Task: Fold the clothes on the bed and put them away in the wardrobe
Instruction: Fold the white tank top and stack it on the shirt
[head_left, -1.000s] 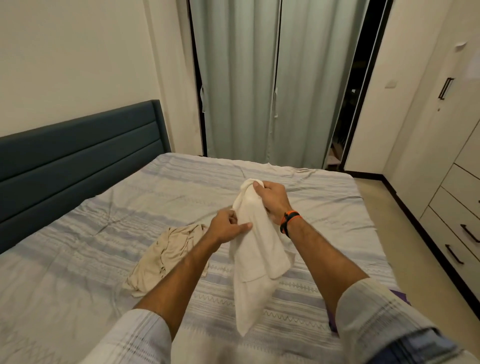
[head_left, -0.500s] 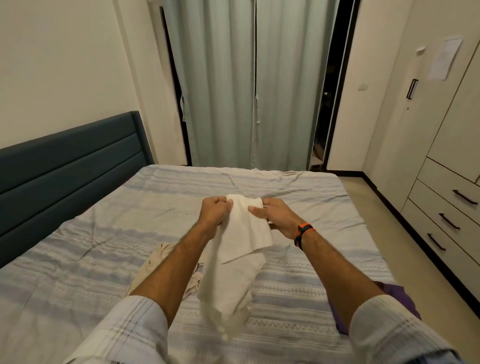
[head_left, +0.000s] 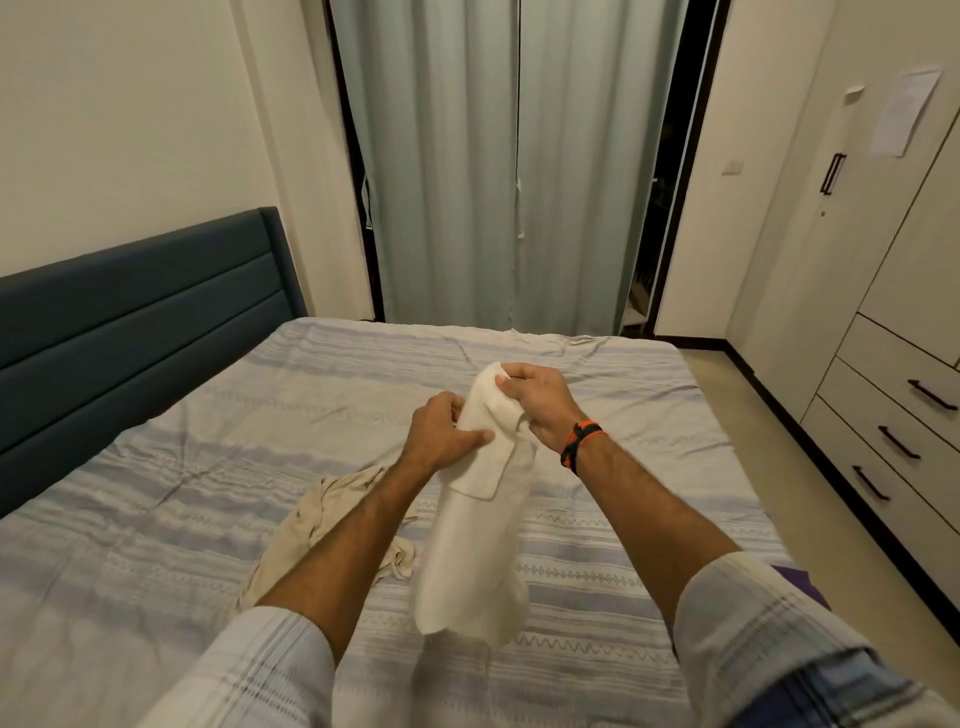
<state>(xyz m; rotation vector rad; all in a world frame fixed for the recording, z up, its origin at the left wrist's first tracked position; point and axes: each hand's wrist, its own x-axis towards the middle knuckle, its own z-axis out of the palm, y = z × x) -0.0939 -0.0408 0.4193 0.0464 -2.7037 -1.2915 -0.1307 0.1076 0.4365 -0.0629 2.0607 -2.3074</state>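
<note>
White garment (head_left: 475, 525): long axis hanging toward 6 o'clock; right hand (head_left: 537, 402) grips top, left hand (head_left: 441, 434) pinches just below.

Dim, warm indoor light falls evenly, with soft shadows on the bed (head_left: 208, 467). The wide lens bends the wardrobe (head_left: 883, 312) at the right edge. Sleeves (head_left: 769, 639) at the bottom look blurred; the centre stays fairly sharp.

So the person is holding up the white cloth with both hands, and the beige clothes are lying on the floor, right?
Not quite. The beige garment lies crumpled on the striped bed, not on the floor, as the head view shows. The rest is right: the left hand and right hand both grip the white cloth, which hangs above the bed.
</note>
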